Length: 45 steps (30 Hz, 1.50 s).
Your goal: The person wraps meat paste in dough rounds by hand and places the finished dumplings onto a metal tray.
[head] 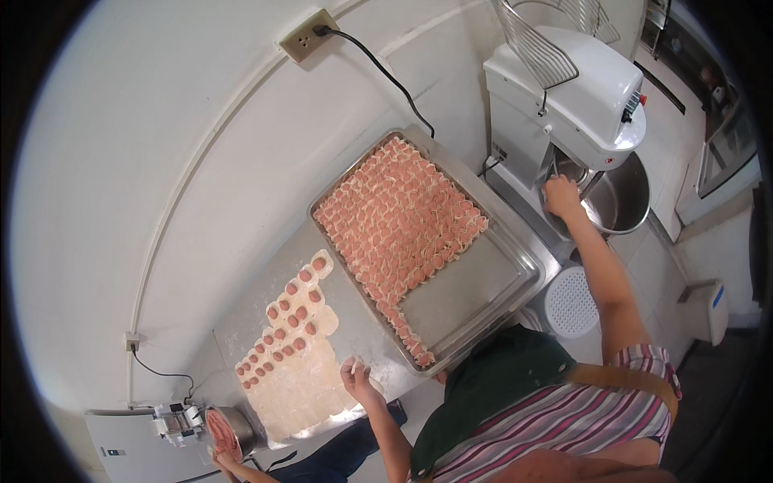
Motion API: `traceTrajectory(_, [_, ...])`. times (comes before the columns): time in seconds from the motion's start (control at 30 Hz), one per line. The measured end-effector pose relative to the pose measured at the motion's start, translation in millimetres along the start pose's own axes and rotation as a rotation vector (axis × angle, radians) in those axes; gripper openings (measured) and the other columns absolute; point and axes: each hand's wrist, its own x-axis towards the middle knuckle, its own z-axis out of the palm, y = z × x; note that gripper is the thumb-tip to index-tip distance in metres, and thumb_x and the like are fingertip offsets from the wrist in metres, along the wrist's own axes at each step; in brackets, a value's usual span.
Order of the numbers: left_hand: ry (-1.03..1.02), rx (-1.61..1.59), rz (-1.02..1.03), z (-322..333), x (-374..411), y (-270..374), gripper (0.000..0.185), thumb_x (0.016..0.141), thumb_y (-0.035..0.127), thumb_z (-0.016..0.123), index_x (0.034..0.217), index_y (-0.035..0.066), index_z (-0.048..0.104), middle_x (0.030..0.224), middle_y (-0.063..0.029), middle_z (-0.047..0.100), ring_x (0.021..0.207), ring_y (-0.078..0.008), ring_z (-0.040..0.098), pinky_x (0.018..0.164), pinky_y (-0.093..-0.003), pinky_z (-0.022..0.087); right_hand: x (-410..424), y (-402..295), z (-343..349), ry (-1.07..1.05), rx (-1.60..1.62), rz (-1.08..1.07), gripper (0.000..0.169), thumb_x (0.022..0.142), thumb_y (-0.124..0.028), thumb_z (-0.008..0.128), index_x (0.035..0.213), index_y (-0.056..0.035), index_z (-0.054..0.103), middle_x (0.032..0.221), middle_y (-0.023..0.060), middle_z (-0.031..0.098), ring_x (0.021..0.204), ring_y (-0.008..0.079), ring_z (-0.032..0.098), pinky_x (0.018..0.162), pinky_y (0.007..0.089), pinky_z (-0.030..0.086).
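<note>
My left hand [359, 379] is at the front edge of the steel table, fingers curled around a small pale piece of dough [357, 366]. Beside it, thin round dough wrappers [296, 392] overlap in rows, and several on the far side carry balls of pink filling [292, 321]. To the right, a large steel tray [465, 302] is mostly covered with small filled dumplings [398, 217] in tight rows. My right hand [561, 196] reaches out to the white spiral mixer [561, 96], at the near side of its bowl [622, 193]. Its fingertips are partly hidden, so its grip is unclear.
Another person's hands [224, 459] are at a steel bowl of pink filling [226, 425] at the table's far left. Behind it sits a small white machine [178, 422]. A white perforated stool [572, 302] stands below the tray's right end. A black power cord [386, 69] hangs along the wall.
</note>
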Motion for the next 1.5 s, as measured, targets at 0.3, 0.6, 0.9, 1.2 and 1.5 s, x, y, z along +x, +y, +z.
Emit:
traceTrajectory(0.3, [0.067, 0.274, 0.139, -7, 13, -62, 0.027, 0.084, 0.008, 0.053, 0.110, 0.002, 0.049, 0.091, -0.0064, 0.053, 0.074, -0.0120, 0.051, 0.063, -0.0247, 0.043, -80, -92, 55, 0.020, 0.290, -0.229, 0.022, 0.076, -0.014, 0.060, 0.092, 0.0010, 0.060, 0.086, 0.0228, 0.061, 0.079, 0.0368, 0.061, 0.071, 0.0432, 0.050])
traceTrajectory(0.6, [0.173, 0.429, 0.428, -11, 18, -95, 0.026, 0.085, 0.009, 0.053, 0.108, -0.002, 0.051, 0.090, -0.0088, 0.054, 0.074, -0.0161, 0.050, 0.066, -0.0282, 0.042, -78, -129, 92, 0.129, 0.322, 0.105, 0.021, 0.078, -0.014, 0.058, 0.092, 0.0021, 0.056, 0.078, 0.0240, 0.063, 0.077, 0.0392, 0.062, 0.070, 0.0465, 0.050])
traceTrajectory(0.9, [0.162, 0.362, 0.362, -6, 17, -93, 0.026, 0.080, 0.005, 0.054, 0.104, -0.004, 0.051, 0.093, -0.0086, 0.053, 0.079, -0.0167, 0.048, 0.071, -0.0281, 0.041, -75, -131, 119, 0.187, 0.332, 0.141, 0.026, 0.079, -0.014, 0.058, 0.100, 0.0009, 0.055, 0.087, 0.0224, 0.062, 0.083, 0.0382, 0.061, 0.074, 0.0458, 0.049])
traceTrajectory(1.2, [0.160, 0.346, 0.392, -6, 19, -97, 0.028, 0.080, 0.006, 0.056, 0.106, -0.002, 0.052, 0.094, -0.0073, 0.053, 0.077, -0.0144, 0.047, 0.069, -0.0264, 0.040, -75, -111, 110, 0.139, 0.111, -0.445, 0.028, 0.071, -0.003, 0.056, 0.099, 0.0036, 0.057, 0.102, 0.0168, 0.055, 0.100, 0.0318, 0.053, 0.082, 0.0375, 0.048])
traceTrajectory(1.5, [0.175, 0.353, 0.357, -4, 19, -93, 0.029, 0.080, 0.005, 0.056, 0.107, -0.002, 0.051, 0.096, -0.0064, 0.054, 0.078, -0.0142, 0.049, 0.069, -0.0256, 0.041, -88, -94, 83, -0.054, 0.007, -0.743, 0.024, 0.072, -0.002, 0.052, 0.095, 0.0015, 0.057, 0.102, 0.0135, 0.053, 0.099, 0.0289, 0.052, 0.082, 0.0360, 0.047])
